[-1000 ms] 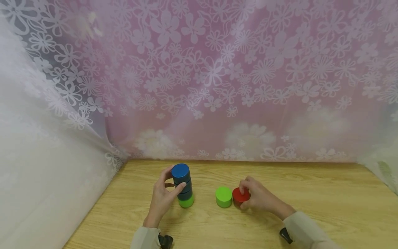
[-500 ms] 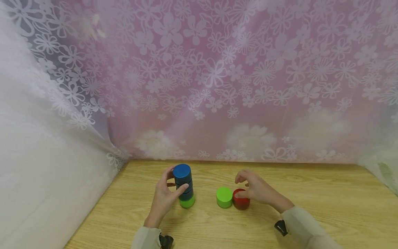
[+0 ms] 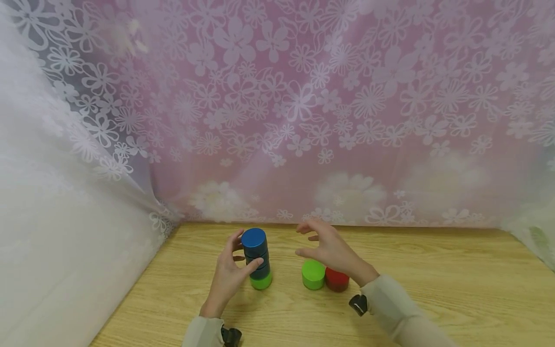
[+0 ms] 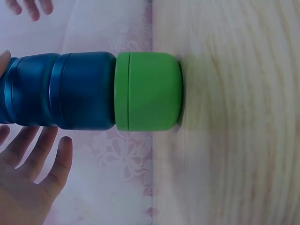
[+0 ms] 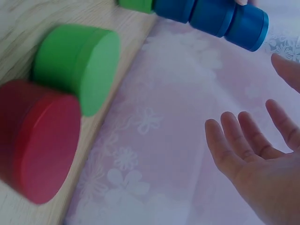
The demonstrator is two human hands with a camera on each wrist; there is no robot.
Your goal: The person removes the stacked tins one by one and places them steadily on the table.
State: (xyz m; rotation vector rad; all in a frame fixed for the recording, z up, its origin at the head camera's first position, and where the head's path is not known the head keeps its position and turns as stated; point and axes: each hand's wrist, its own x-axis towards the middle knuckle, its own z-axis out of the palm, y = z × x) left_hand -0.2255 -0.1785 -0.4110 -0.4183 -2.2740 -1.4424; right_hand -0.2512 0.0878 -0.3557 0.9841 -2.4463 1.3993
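Here, nearest the person, two pale sleeves come in over the wooden worktop. The left hand curls round a stack of round blocks, thumb on the far side and fingers on the near side, pressing the middle of the column. That clasp looks meant to keep the stack upright and lined up, since it is tall and narrow. The stack has a green block at the bottom, flat on the worktop, and dark blue ones above it.

To the right of that hand, between both hands, a loose green block and a red block sit touching each other on the worktop. The right hand hovers just above and beyond them, holding nothing, fingers spread wide and loosely bent, palm turned toward the stack. In the right wrist view its fingers are plainly apart and empty.

Beyond both hands, a pink flowered curtain hangs along the far edge of the worktop, and a white lace one closes off the left side.
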